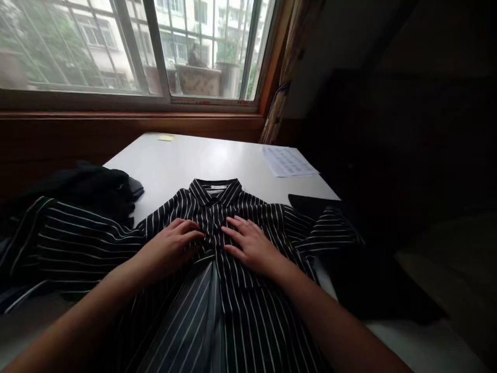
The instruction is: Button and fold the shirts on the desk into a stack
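A black shirt with white stripes (pixel 256 300) lies spread on the table, its collar (pixel 215 191) toward the window and its sleeves out to both sides. Below the chest the front parts and shows the greyer inner side of the cloth. My left hand (pixel 176 244) rests on the chest just left of the button line, its fingers slightly bent and apart; its thumb is partly hidden. On the other side of the button line, my right hand (pixel 250 244) lies flat with spread fingers on the cloth. Neither hand visibly grips the fabric.
Dark clothes (pixel 97 189) are heaped at the left, under the sleeve. Black cloth (pixel 373 280) lies at the right. Printed sheets (pixel 289 161) and a yellow sticky note (pixel 165 138) are on the white table (pixel 209 155), below a barred window (pixel 209 52).
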Demonstrator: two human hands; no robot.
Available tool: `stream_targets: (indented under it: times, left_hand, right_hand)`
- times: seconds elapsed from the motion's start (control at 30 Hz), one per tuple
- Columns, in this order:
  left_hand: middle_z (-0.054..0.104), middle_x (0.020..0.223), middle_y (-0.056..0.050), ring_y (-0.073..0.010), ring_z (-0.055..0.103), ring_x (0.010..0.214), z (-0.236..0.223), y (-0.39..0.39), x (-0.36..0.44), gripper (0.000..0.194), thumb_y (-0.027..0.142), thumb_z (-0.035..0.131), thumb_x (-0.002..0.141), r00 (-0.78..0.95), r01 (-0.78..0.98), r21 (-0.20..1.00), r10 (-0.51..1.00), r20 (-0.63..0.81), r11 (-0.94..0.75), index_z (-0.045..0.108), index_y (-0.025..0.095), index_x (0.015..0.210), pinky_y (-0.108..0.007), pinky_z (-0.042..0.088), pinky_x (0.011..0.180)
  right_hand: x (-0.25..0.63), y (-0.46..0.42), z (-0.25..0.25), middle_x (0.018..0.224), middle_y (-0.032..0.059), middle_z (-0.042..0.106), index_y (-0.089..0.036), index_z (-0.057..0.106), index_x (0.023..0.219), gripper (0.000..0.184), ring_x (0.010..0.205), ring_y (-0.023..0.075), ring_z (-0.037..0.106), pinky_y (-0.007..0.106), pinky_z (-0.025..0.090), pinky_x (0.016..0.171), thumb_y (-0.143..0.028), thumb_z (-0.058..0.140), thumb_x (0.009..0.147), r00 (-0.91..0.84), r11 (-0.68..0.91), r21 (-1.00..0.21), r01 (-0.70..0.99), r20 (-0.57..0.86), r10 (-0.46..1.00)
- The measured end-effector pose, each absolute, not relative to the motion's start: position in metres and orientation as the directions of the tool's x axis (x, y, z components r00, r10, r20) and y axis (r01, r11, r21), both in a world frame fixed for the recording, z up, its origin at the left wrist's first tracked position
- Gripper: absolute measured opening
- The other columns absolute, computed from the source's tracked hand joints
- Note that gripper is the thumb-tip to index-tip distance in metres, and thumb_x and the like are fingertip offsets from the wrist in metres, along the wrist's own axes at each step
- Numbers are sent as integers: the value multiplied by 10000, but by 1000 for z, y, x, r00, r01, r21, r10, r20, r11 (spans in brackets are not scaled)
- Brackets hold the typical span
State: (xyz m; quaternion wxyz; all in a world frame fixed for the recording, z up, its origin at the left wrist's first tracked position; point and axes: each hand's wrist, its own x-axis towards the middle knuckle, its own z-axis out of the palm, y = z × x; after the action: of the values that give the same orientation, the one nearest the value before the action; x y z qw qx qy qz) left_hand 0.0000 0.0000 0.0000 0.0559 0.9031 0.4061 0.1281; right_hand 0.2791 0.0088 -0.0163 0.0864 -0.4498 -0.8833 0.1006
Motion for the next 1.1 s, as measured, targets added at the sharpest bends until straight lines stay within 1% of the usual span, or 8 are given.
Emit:
stream_targets:
  times: [0.07, 0.17, 0.23, 0.33, 0.43, 0.6, 0.9, 1.1]
  left_hand:
    - [573, 1379, -65, -279, 471, 1319, -11, 3, 1, 351, 343, 544, 974, 638, 714, 192, 738, 221, -674, 600, 289, 1315, -483, 426, 1097]
    - [465, 1516, -61, -299, 343, 1441, -24, 8, 2, 472, 455, 483, 992, 625, 733, 161, 748, 225, -661, 485, 312, 1442, -536, 305, 1175]
    - [382, 1580, -44, -298, 277, 1482, -29, 10, 3, 526, 516, 423, 1002, 609, 759, 136, 769, 195, -636, 401, 335, 1496, -552, 238, 1198]
    - [304, 1618, -16, -283, 229, 1503, -32, 16, 5, 564, 569, 372, 1001, 585, 791, 111, 797, 152, -602, 333, 361, 1524, -537, 188, 1212]
    - [266, 1629, -5, -281, 213, 1509, -34, 24, 6, 587, 592, 360, 995, 559, 812, 99, 815, 153, -576, 313, 361, 1533, -519, 158, 1217]
    - [241, 1635, -2, -277, 192, 1514, -39, 38, 6, 598, 603, 335, 996, 534, 829, 94, 830, 161, -551, 300, 356, 1539, -500, 129, 1221]
    - [210, 1643, -10, -289, 172, 1518, -36, 80, 7, 631, 630, 275, 991, 504, 854, 93, 858, 98, -512, 271, 341, 1552, -525, 102, 1216]
    - [229, 1638, -13, -284, 172, 1519, -35, 96, 7, 631, 628, 282, 989, 511, 848, 97, 853, 110, -521, 290, 333, 1548, -524, 101, 1219]
  right_hand:
    - [281, 13, -17, 1630, -3, 270, -339, 398, 1504, 567, 1511, 227, 193, 480, 171, 1228, -595, 357, 1000, -576, 572, -244, 783, 64, 815]
    - [282, 20, -18, 1634, 0, 254, -337, 375, 1517, 574, 1513, 225, 188, 474, 167, 1228, -593, 340, 1004, -573, 574, -214, 790, 76, 816]
    - [282, 24, -20, 1639, 0, 239, -335, 359, 1524, 586, 1515, 222, 182, 471, 160, 1229, -601, 332, 1002, -574, 579, -188, 793, 84, 814]
    - [281, 31, -23, 1647, -7, 207, -337, 341, 1532, 598, 1518, 222, 171, 468, 156, 1228, -609, 321, 1000, -573, 581, -156, 799, 94, 814]
    - [280, 40, -26, 1650, -5, 189, -330, 329, 1538, 605, 1518, 221, 170, 468, 158, 1224, -610, 310, 1002, -572, 581, -134, 803, 105, 814]
    - [276, 64, -28, 1643, 8, 218, -317, 335, 1536, 608, 1512, 221, 191, 474, 163, 1218, -607, 299, 1003, -571, 580, -125, 805, 100, 815]
    - [278, 106, -28, 1640, -5, 235, -328, 339, 1533, 593, 1510, 222, 200, 461, 152, 1219, -592, 322, 1003, -589, 595, -145, 791, 83, 804]
    - [280, 117, -27, 1632, 17, 262, -298, 373, 1521, 598, 1505, 220, 213, 451, 174, 1217, -588, 344, 999, -581, 591, -172, 788, 109, 807]
